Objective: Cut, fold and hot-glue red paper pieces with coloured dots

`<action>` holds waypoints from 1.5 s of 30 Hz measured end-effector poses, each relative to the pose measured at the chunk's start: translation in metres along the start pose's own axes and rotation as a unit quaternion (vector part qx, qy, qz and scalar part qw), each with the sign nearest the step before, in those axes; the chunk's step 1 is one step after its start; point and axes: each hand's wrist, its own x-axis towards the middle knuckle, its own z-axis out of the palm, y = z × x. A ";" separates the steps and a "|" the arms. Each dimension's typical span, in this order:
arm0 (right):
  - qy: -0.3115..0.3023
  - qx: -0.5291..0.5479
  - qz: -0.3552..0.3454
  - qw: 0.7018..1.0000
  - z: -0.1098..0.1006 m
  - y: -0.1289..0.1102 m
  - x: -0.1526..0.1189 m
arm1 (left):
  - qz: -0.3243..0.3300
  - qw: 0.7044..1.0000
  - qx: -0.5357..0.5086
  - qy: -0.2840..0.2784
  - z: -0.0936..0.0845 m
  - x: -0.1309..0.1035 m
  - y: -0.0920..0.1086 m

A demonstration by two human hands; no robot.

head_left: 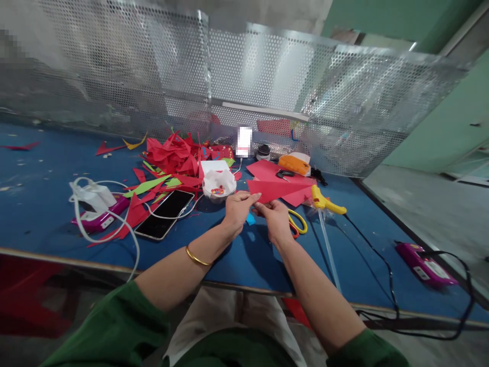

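Observation:
Over the blue table [244, 255], my left hand [239, 209] pinches the near edge of a red paper piece [267, 189]. Close beside it, my right hand [274, 216] has its fingers closed on the same paper. The fingertips of both hands almost touch. Scissors with yellow and red handles [298, 222] lie just right of my right hand, partly hidden by it. A small blue scrap [250, 219] is between my wrists. More red sheets [267, 171] lie behind the held paper, with a small black tool [284, 174] on top.
Red and green paper scraps [178, 155] are heaped at the back left, near a white paper-lined bowl [219, 184]. A black phone [165, 214] and white cables lie left. A yellow glue gun [326, 201] and a purple device [425, 264] are right. Perforated metal panels [263, 76] stand behind.

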 end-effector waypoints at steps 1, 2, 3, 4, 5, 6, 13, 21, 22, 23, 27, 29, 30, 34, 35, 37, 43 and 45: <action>-0.001 -0.001 -0.001 1.000 0.000 0.000 0.000 | 0.003 1.000 0.002 0.000 0.000 0.000 0.000; -0.004 -0.003 -0.003 1.000 0.000 0.000 -0.001 | 0.006 1.000 0.003 0.000 -0.001 0.000 0.000; -0.006 -0.005 -0.004 1.000 0.000 -0.001 -0.001 | 0.010 1.000 0.003 0.000 -0.001 0.000 0.000; -0.010 -0.007 -0.005 1.000 0.001 -0.001 -0.002 | 0.013 1.000 0.004 0.001 -0.001 0.000 0.000; -0.013 -0.008 -0.006 1.000 0.001 -0.002 -0.002 | 0.016 1.000 0.004 0.001 -0.001 0.001 0.001; -0.015 -0.009 -0.006 1.000 0.001 -0.002 -0.003 | 0.017 1.000 0.004 0.000 -0.001 0.000 0.001; -0.007 -0.022 -0.006 1.000 -0.001 -0.003 -0.003 | 0.014 1.000 0.014 -0.001 -0.001 0.001 0.001; 0.050 0.040 -0.043 0.997 0.000 -0.008 -0.001 | 0.015 1.000 0.026 0.004 -0.002 0.003 -0.002; 0.058 0.046 -0.044 0.996 0.000 -0.008 0.000 | 0.013 1.000 0.027 0.002 -0.001 0.003 -0.002; 0.065 0.052 -0.044 0.996 0.000 -0.008 0.001 | 0.011 1.000 0.029 0.001 -0.001 0.002 -0.002; 0.081 0.066 -0.038 0.994 -0.002 -0.006 0.004 | 0.019 0.999 0.047 0.000 -0.001 0.002 -0.002; 0.089 0.066 -0.031 0.993 -0.003 -0.006 0.006 | 0.029 0.998 0.061 0.000 -0.001 0.002 -0.002; 0.094 0.065 -0.028 0.993 -0.004 -0.005 0.007 | 0.034 0.997 0.069 0.000 -0.002 0.002 -0.001; 0.107 0.061 -0.012 0.992 -0.007 -0.005 0.009 | 0.038 0.994 0.094 -0.030 -0.002 0.001 0.000; 0.109 0.059 -0.007 0.992 -0.008 -0.005 0.009 | 0.034 0.993 0.101 -0.043 -0.002 0.002 0.001; 0.111 0.053 0.000 0.992 -0.011 -0.006 0.010 | 0.024 0.989 0.126 -0.070 -0.001 0.002 0.001; 0.106 0.053 0.007 0.993 -0.014 -0.007 0.010 | 0.028 0.974 0.182 -0.132 -0.002 0.003 0.003; 0.102 0.066 0.005 0.993 -0.013 -0.007 0.010 | 0.047 0.971 0.196 -0.133 -0.003 0.003 0.005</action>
